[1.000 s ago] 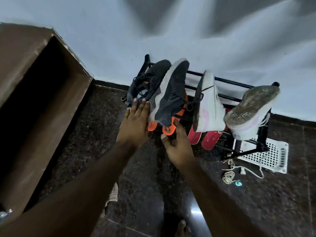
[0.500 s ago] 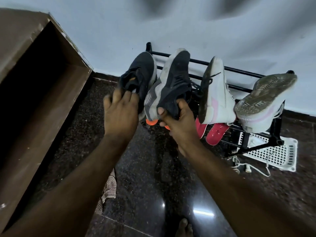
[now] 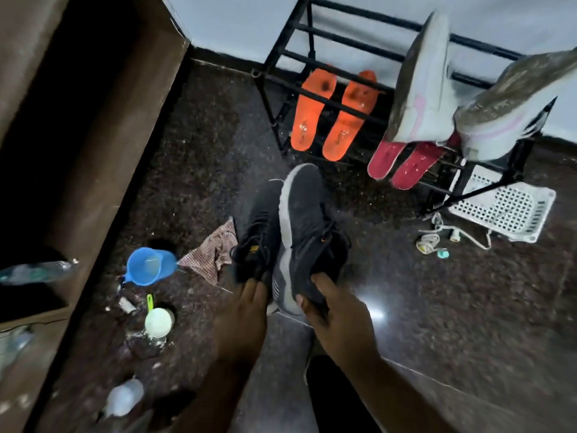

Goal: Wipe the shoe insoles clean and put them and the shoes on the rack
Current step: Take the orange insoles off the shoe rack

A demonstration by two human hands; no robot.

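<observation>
My left hand (image 3: pixel 242 320) grips the heel of one black shoe (image 3: pixel 257 235), and my right hand (image 3: pixel 335 320) grips the heel of the other black shoe (image 3: pixel 307 226). Both shoes hang side by side over the dark floor, in front of the black metal rack (image 3: pixel 299 54). Two orange insoles (image 3: pixel 331 114) lean on the rack's lower bars at the left. Two red insoles (image 3: pixel 402 162) lean to their right. Two white shoes (image 3: pixel 421 85) sit soles-out on the rack's upper right. A checked cloth (image 3: pixel 212 254) lies on the floor left of the black shoes.
A blue jug (image 3: pixel 150 265), a small green-lidded container (image 3: pixel 157 321) and a plastic bottle (image 3: pixel 123 396) lie on the floor at left. A brown cabinet (image 3: pixel 103 135) runs along the left. A white perforated tray (image 3: pixel 505 210) and a white cable (image 3: pixel 437 237) lie right of the rack.
Both hands have taken the two black shoes off the rack and drawn them back toward me, which uncovers the orange insoles. The view has tilted down to the floor.
</observation>
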